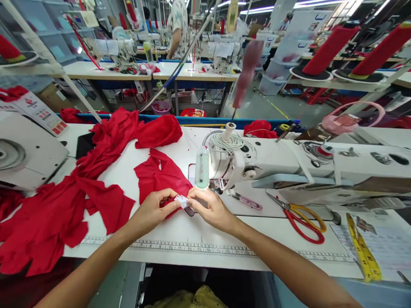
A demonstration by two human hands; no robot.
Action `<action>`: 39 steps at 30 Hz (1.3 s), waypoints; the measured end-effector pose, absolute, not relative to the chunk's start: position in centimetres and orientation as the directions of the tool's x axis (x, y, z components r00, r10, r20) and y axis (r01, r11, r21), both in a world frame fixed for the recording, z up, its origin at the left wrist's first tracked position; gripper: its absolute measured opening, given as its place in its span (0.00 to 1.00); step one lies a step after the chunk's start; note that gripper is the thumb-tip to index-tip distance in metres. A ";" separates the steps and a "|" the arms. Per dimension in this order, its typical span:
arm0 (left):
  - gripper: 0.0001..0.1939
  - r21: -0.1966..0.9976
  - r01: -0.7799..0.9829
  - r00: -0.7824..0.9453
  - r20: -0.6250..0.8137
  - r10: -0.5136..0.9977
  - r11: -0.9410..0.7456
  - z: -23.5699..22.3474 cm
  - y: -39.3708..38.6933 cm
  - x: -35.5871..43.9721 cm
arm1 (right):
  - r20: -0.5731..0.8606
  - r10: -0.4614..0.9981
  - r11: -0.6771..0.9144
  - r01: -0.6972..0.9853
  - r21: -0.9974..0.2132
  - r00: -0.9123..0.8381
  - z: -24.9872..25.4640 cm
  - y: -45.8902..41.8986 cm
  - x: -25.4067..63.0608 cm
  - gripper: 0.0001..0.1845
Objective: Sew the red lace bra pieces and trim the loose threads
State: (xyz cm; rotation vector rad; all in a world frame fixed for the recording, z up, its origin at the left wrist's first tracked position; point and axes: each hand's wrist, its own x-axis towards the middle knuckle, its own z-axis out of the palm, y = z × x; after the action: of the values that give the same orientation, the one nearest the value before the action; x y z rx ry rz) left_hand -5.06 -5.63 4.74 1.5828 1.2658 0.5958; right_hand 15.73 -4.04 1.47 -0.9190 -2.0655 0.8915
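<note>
Between my two hands is a small white label with faint print, at the near edge of a red fabric piece. My left hand pinches the label's left side, thumb below and fingers above. On its right side, my right hand also pinches it. The red piece lies flat on the white table just left of the sewing machine. The needle area sits beyond my right hand, partly hidden by a lit pale-green lamp.
A heap of red fabric spreads over the table's left. Right of my hands lie thread snips and scissors with red and orange handles. A yellow tape measure hangs near the right edge. Behind stands another person.
</note>
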 end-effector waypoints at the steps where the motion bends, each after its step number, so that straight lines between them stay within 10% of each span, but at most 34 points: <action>1: 0.15 0.914 0.400 0.330 -0.212 0.920 0.067 4.8 -5.6 -5.3 | 0.291 0.814 0.484 0.311 -0.818 -0.503 1.4 -3.8 15.5 0.10; 15: 0.14 0.797 0.592 0.326 -0.102 0.940 -0.119 7.0 -5.7 -8.9 | 0.403 0.785 0.559 0.259 -0.788 -0.470 0.4 -4.5 11.0 0.10; 20: 0.12 0.001 0.787 0.511 0.558 0.653 -0.617 6.2 -7.3 -7.2 | 0.626 0.640 0.737 0.585 -0.339 -0.445 0.6 -3.2 11.3 0.10; 23: 0.11 -0.367 0.621 0.736 0.576 0.355 -0.692 3.4 -8.7 -4.7 | 0.682 0.387 0.790 0.604 0.102 -0.621 -0.1 -2.7 14.1 0.10; 26: 0.10 -0.373 0.574 0.777 0.530 0.340 -0.729 0.4 -8.8 -2.4 | 0.597 0.292 0.811 0.525 0.260 -0.747 -1.0 -3.1 17.3 0.11; 33: 0.11 -0.228 0.595 0.752 0.496 0.434 -0.771 -0.4 -6.5 -0.2 | 0.444 0.551 0.810 0.580 -0.082 -0.707 -1.5 -5.2 20.6 0.13; 39: 0.12 0.030 0.498 0.798 0.375 0.471 -0.867 -0.8 -4.9 -1.3 | 0.390 0.603 0.787 0.599 -0.147 -0.696 -1.7 -6.1 21.3 0.18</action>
State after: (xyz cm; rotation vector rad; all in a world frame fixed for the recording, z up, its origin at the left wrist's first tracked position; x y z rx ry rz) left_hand -1.31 -4.89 -0.76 3.0448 0.8215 0.6057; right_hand 21.34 -6.10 -1.68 -0.9055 -2.5555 0.0121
